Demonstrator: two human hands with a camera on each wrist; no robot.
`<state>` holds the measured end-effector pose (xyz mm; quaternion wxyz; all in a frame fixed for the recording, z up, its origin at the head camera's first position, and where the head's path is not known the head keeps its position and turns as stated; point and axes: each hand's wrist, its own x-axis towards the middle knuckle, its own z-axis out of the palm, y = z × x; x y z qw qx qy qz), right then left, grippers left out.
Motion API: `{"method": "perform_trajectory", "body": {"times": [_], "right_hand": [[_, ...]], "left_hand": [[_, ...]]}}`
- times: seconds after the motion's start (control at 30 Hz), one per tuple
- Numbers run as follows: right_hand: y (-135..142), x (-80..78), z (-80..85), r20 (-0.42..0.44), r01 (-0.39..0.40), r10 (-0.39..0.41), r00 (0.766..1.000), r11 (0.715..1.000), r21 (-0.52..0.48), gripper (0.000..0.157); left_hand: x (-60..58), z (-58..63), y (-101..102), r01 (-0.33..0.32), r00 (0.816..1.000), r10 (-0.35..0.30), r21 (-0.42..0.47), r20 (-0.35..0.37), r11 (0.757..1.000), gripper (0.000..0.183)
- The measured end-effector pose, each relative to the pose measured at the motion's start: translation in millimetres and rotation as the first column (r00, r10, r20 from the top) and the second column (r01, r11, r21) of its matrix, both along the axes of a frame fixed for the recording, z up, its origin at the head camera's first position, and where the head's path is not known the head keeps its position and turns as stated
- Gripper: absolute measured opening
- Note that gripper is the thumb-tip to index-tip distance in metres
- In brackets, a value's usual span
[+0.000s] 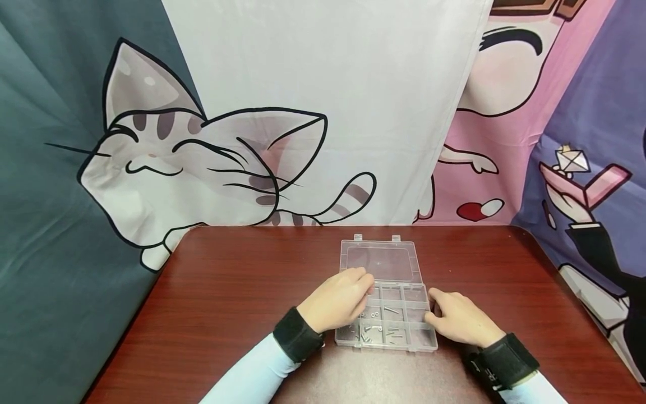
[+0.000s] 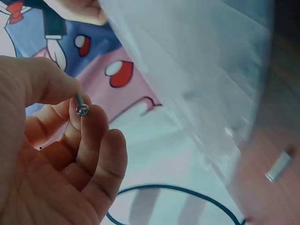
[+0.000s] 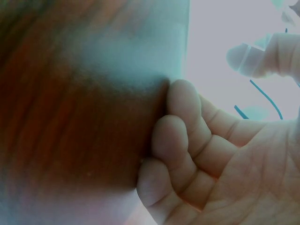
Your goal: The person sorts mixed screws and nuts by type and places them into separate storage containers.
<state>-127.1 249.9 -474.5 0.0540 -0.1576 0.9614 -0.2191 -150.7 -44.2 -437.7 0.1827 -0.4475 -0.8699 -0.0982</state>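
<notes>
A clear plastic compartment box lies on the table with its lid folded back, away from the person. Small screws and nuts sit in some of its compartments. Over the box's left side, the left hand pinches a small metal screw between thumb and fingers, its cross-slotted head showing in the left wrist view. At the box's right edge is the right hand, its thumb by the side wall and its loosely bent fingers resting on the tabletop.
The reddish-brown wooden table extends around the box. Behind it hangs a printed cloth with a cartoon cat. A small light cylindrical piece appears blurred at the right of the left wrist view.
</notes>
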Motion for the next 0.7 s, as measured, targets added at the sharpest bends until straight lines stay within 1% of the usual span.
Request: {"method": "perform_trajectory", "body": {"times": [0.17,0.37,0.5,0.7], "right_hand": [[-0.4,-0.3,-0.6,0.005,0.005,-0.005,1.000,1.000,0.003,0.017],[-0.7,-0.7,-0.9,0.002,0.009,-0.009,1.000,1.000,0.002,0.016],[-0.5,-0.9,-1.1,-0.009,0.005,-0.005,1.000,1.000,-0.001,0.016],[0.1,-0.8,-1.2,-0.015,0.001,-0.001,1.000,1.000,-0.003,0.016]], "left_hand": [[2.0,3.1,20.0,0.012,0.999,-0.013,-0.011,-0.044,1.000,0.005],[2.3,3.3,36.9,0.027,0.995,-0.029,-0.023,-0.098,0.999,0.008],[3.3,3.1,42.0,0.037,0.994,-0.039,-0.026,-0.099,0.999,0.009],[4.2,2.7,44.1,0.038,0.996,-0.040,-0.031,-0.085,0.999,0.007]]}}
